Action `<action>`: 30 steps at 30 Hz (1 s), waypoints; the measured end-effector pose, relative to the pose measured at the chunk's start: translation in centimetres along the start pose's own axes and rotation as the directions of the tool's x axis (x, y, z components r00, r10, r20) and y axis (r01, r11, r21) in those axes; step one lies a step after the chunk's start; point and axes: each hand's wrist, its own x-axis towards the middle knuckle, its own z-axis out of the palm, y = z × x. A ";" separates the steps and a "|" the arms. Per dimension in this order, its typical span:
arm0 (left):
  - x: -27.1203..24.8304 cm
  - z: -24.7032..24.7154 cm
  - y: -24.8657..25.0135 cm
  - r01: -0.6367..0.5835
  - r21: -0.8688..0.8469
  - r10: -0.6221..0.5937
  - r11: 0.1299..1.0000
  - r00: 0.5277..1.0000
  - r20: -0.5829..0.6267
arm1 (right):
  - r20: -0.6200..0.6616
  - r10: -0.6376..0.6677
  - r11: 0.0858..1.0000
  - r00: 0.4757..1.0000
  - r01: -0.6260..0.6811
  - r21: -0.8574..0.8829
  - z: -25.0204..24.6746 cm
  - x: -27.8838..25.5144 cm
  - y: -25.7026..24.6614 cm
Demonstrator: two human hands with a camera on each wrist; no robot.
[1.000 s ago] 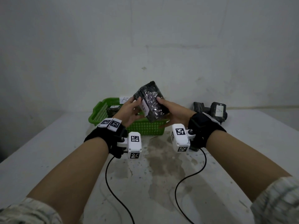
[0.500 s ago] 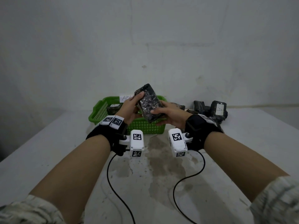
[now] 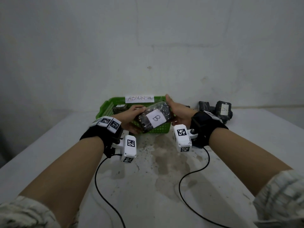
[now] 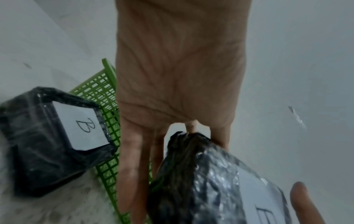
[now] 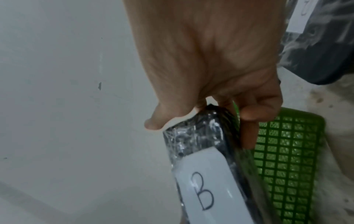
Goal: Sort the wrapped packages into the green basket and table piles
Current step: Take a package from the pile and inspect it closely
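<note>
Both hands hold one wrapped package (image 3: 152, 118) just above the green basket's (image 3: 107, 108) near rim. The left hand (image 3: 130, 116) curls its fingers (image 4: 132, 159) round one end, the right hand (image 3: 176, 111) round the other. Its white label reads "B". Beyond the fingers, the basket's tag (image 3: 139, 98) reads "ABNORMAL". Right of them, a package marked "A" (image 3: 223, 110) lies on the surface (image 3: 148, 186), bare toward the person.
</note>
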 end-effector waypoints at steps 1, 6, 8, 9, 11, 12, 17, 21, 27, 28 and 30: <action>-0.2 0.2 -0.4 0.029 -0.009 -0.029 1.000 0.999 0.013 | 0.004 -0.005 1.000 1.000 0.005 -0.007 0.1 -0.2 0.0; -0.8 -0.1 -2.2 0.203 0.035 -0.206 0.979 0.973 0.109 | 0.083 0.008 1.000 0.997 -0.008 -0.005 0.5 -0.6 0.4; -0.9 -0.3 -3.1 0.261 0.100 -0.274 0.960 0.948 0.160 | 0.063 0.077 0.995 0.995 -0.081 0.056 1.1 -0.5 0.9; -0.8 -0.4 -3.6 0.265 0.127 -0.284 0.956 0.944 0.170 | 0.041 0.105 0.991 0.994 -0.108 0.085 1.6 -0.6 1.1; -0.6 -0.5 -4.3 0.245 0.163 -0.268 0.956 0.954 0.133 | -0.005 0.165 0.980 0.986 -0.163 0.113 2.5 -0.4 1.7; -0.5 -0.5 -4.6 0.251 0.169 -0.271 0.953 0.957 0.105 | -0.018 0.201 0.975 0.979 -0.199 0.103 2.9 -0.2 2.0; 0.1 -0.9 -5.8 0.234 0.211 -0.241 0.949 0.970 0.010 | -0.063 0.272 0.959 0.960 -0.265 0.100 5.5 1.1 3.6; 0.5 -1.3 -6.3 0.246 0.205 -0.250 0.947 0.968 -0.005 | -0.117 0.228 0.974 0.966 -0.227 0.030 6.0 4.3 5.8; 0.6 -1.7 -5.7 0.255 0.305 -0.278 0.918 0.960 0.033 | -0.181 0.133 0.989 0.974 -0.142 -0.038 6.9 3.8 5.2; 0.6 -1.5 -5.6 0.230 0.353 -0.248 0.907 0.969 0.007 | -0.165 0.124 0.990 0.978 -0.134 -0.052 7.0 3.8 5.2; 0.7 -1.3 -5.4 0.213 0.443 -0.217 0.871 0.975 -0.042 | -0.118 0.119 0.991 0.986 -0.125 -0.049 7.2 3.4 5.3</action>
